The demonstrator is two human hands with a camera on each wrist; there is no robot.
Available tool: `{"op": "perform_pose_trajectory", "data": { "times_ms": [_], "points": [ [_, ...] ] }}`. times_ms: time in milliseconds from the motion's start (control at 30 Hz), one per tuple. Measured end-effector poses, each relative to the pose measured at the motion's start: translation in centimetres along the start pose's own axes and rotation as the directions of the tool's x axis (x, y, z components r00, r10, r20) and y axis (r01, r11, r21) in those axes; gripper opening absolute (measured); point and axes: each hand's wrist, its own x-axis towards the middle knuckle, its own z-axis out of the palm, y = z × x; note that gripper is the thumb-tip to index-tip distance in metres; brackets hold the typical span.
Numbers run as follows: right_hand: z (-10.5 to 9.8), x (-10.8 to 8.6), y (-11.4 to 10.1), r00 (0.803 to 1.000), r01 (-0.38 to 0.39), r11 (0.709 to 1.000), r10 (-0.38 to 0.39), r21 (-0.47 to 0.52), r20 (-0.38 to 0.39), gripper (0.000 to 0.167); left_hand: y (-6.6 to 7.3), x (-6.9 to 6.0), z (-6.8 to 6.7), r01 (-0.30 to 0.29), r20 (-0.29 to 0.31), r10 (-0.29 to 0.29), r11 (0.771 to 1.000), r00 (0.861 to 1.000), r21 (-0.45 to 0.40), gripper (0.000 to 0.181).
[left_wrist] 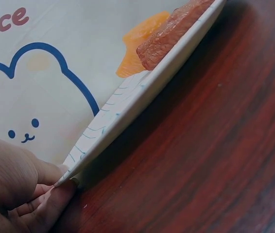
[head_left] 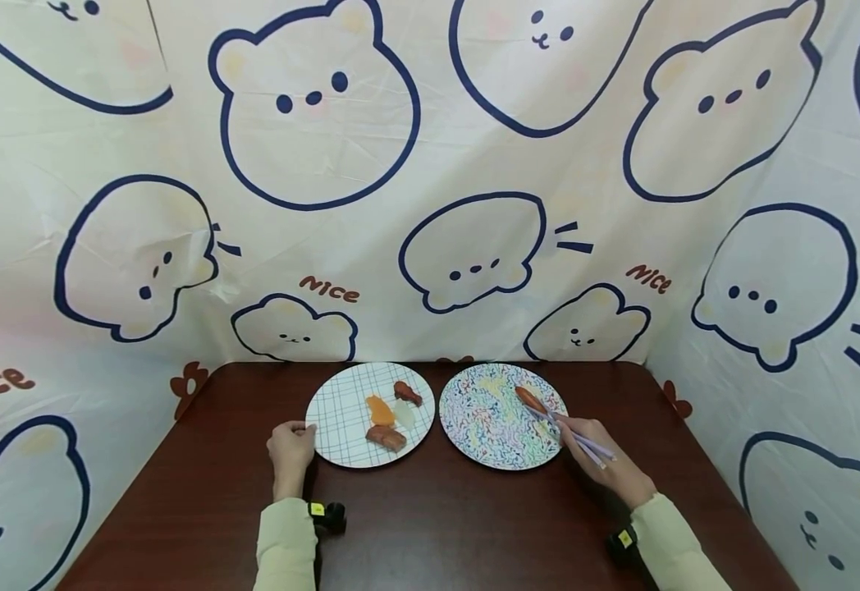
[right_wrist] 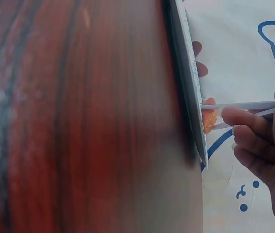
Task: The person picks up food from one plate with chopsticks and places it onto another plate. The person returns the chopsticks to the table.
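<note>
My left hand [head_left: 291,451] pinches the left rim of a white plate with a blue grid [head_left: 337,419]; the left wrist view shows thumb above and fingers below. On that plate lie a yellow-orange piece [head_left: 380,410], a brown meat-like piece [head_left: 386,437], a dark red-brown piece [head_left: 406,393] and a pale translucent piece [head_left: 404,414]. My right hand [head_left: 607,460] holds a pair of pale purple chopsticks [head_left: 592,450]. Their tips are at an elongated orange-brown food piece [head_left: 530,400] at the upper right of a colourful speckled plate [head_left: 482,423]. Whether they grip it firmly, I cannot tell.
Both plates stand side by side near the back edge of a dark brown wooden table [head_left: 437,525]. A pale cloth [head_left: 371,271] with bear drawings hangs behind and along both sides. Each wrist wears a black camera strap.
</note>
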Motion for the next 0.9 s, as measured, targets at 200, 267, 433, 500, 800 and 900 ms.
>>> {"op": "perform_pose_trajectory", "data": {
  "times_ms": [200,267,433,500,800,900],
  "points": [
    [0.0,0.0,0.2,0.999,0.036,0.998,-0.038,-0.059,-0.023,0.026,-0.1,0.1,0.1,-0.007,-0.008,0.007,1.000,1.000,-0.004,0.031],
    [0.0,0.0,0.2,0.997,0.061,0.995,-0.064,-0.079,-0.041,0.026,-0.1,0.2,0.1,-0.003,-0.013,0.003,1.000,1.000,-0.006,0.031],
    [-0.1,0.1,-0.6,0.986,0.138,0.984,-0.147,-0.110,-0.075,0.026,0.0,0.1,0.1,0.006,-0.009,-0.006,1.000,1.000,-0.004,0.031],
    [-0.2,0.2,-1.2,0.985,0.145,0.981,-0.155,-0.125,-0.078,0.027,-0.1,0.0,0.0,0.003,-0.005,-0.003,1.000,1.000,-0.003,0.031],
    [-0.3,0.2,-3.0,0.989,0.124,0.965,-0.140,-0.233,-0.056,0.029,-0.3,0.0,0.0,-0.003,0.002,0.003,1.000,1.000,-0.008,0.032],
    [-0.4,0.3,-3.2,0.988,0.128,0.962,-0.144,-0.243,-0.048,0.029,-0.3,0.0,0.0,-0.004,0.004,0.004,1.000,1.000,-0.011,0.032]
  ]
}}
